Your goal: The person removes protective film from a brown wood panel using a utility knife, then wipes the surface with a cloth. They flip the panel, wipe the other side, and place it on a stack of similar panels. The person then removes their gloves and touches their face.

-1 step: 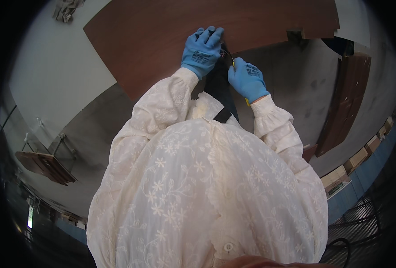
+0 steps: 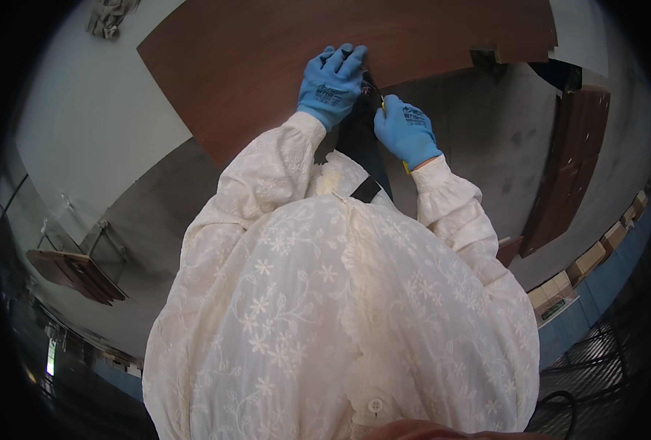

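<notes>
A large reddish-brown board (image 2: pixel 244 66) lies across the far side, over a pale surface. My left hand (image 2: pixel 331 86), in a blue glove, rests on the board's near edge with its fingers stretched out and slightly apart. Just right of it and nearer to me, my right hand (image 2: pixel 407 130), also gloved in blue, is closed around a slim tool with yellow parts (image 2: pixel 406 168). Its dark front end points at the board's edge beside my left hand. The tip is too small and dark to make out, so its exact kind does not show.
Brown panels (image 2: pixel 571 165) stand at the right, and another brown piece (image 2: pixel 76 275) is at the lower left. A crumpled greyish cloth-like thing (image 2: pixel 109 16) lies on the pale surface (image 2: pixel 90 110), far left. Boxy tan pieces (image 2: pixel 586 262) line the right edge. A dark block (image 2: pixel 488 60) sits at the board's near edge.
</notes>
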`<state>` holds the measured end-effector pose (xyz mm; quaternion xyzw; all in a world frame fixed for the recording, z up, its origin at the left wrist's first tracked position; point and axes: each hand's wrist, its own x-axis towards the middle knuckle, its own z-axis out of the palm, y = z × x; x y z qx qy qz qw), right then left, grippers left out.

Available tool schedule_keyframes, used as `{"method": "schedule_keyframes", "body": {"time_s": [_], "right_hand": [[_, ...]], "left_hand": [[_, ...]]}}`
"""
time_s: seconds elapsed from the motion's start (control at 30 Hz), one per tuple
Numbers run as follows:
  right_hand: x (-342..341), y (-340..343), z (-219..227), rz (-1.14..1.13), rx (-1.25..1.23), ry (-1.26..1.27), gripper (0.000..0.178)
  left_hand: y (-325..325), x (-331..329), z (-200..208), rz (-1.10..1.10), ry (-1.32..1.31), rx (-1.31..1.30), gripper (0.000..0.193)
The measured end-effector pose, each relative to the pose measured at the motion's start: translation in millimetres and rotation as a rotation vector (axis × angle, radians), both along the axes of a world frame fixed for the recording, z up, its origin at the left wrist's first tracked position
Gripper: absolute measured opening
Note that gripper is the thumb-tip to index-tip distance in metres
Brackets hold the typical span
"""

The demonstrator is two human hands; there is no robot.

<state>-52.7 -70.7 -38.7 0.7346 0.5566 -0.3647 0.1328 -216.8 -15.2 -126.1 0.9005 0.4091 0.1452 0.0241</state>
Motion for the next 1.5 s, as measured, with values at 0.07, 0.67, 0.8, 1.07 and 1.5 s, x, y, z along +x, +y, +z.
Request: {"method": "schedule_keyframes", "body": {"time_s": [0.07, 0.67, 0.8, 1.07, 1.5], "right_hand": [[0.2, -1.0, 0.3, -0.015, -0.003, -0.001, 0.03], [-9.5, -4.1, -18.1, -0.029, 0.093, -0.036, 0.029], [2.7, -17.0, -42.4, 0.006, 0.089, -0.035, 0.029], [36.1, -87.8, -125.3, -0.111, -0.247, -0.06, 0.038], [89.7, -132.0, -112.6, -0.352, -0.207, 0.034, 0.044]], "left_hand": [[0.1, 0.7, 0.4, 0.004, -0.011, -0.015, 0.021], [-0.3, 0.3, 1.4, 0.011, -0.011, -0.037, 0.014], [-1.8, 1.5, -3.3, 0.056, -0.064, -0.132, 0.01], [4.0, -1.7, 1.1, 0.029, -0.168, -0.016, 0.02], [-12.1, 12.3, 48.1, 0.018, -0.148, -0.269, 0.072]]}}
